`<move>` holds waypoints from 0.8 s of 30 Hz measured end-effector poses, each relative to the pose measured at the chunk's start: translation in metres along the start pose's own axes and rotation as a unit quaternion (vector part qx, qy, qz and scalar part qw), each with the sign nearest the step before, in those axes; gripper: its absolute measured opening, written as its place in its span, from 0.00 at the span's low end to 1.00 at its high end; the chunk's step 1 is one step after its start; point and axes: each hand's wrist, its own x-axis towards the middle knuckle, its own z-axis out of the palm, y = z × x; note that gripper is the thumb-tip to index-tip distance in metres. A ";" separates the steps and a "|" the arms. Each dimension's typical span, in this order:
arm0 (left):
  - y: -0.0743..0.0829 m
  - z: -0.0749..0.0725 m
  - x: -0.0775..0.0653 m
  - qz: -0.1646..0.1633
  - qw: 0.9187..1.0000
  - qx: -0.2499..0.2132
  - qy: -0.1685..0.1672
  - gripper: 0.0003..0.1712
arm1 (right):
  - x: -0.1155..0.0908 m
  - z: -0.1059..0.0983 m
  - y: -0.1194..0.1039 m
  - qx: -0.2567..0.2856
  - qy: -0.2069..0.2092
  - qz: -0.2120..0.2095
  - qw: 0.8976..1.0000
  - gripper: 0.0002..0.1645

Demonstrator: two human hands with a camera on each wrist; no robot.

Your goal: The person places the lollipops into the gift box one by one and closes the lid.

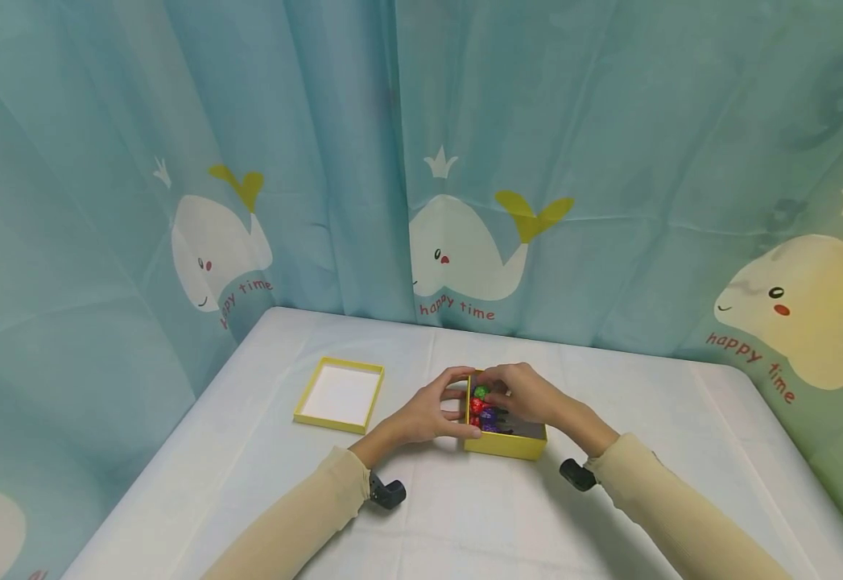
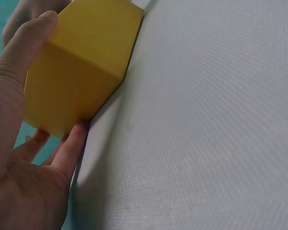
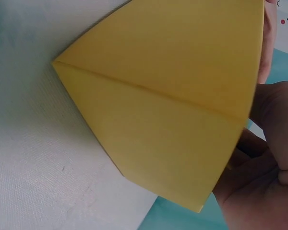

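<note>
An open yellow box [image 1: 506, 445] stands on the white table, several round, shiny wrapped lollipops in its left part. Red [image 1: 477, 405] and purple lollipops [image 1: 489, 419] lie there with dark sticks pointing right. My left hand [image 1: 424, 413] grips the box's left side; in the left wrist view its thumb [image 2: 36, 33] presses one face and its fingers [image 2: 72, 148] touch another. My right hand [image 1: 526, 392] reaches down into the box, finger and thumb about a green lollipop [image 1: 481, 392] at the far left. In the right wrist view the box wall [image 3: 158, 129] hides those fingertips.
A shallow yellow-rimmed lid [image 1: 339, 395] with a white inside lies left of the box. Beyond the table [image 1: 457, 515] hangs a blue-green curtain [image 1: 363, 161] printed with whales. Dark devices [image 1: 388, 493] are worn at both wrists.
</note>
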 end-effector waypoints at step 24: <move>-0.001 0.001 0.000 0.001 1.000 0.002 0.003 0.51 | -0.002 -0.002 0.001 -0.013 -0.002 -0.009 1.000 0.17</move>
